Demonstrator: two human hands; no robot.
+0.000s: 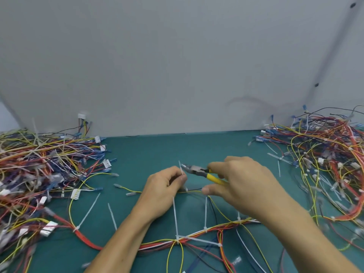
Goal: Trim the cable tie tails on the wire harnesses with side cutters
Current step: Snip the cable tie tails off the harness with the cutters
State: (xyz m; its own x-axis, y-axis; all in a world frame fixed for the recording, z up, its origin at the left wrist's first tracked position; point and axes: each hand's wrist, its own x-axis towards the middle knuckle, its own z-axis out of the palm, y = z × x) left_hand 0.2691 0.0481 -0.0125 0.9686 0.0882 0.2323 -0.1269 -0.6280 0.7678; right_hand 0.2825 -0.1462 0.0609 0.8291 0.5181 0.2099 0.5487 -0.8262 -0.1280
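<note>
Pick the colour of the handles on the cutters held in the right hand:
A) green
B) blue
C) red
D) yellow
D: the side cutters gripped by the right hand show yellow handles. Their tip is at the white cable tie tail that sticks up from the left hand.

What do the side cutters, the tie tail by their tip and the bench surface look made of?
Side cutters: dull grey metal head, seemingly steel; handles in bright yellow sleeves, likely plastic or rubber. Cable tie tail: thin translucent white strip, probably nylon. Bench mat: matte teal sheet, possibly rubber; blur leaves it open.
</note>
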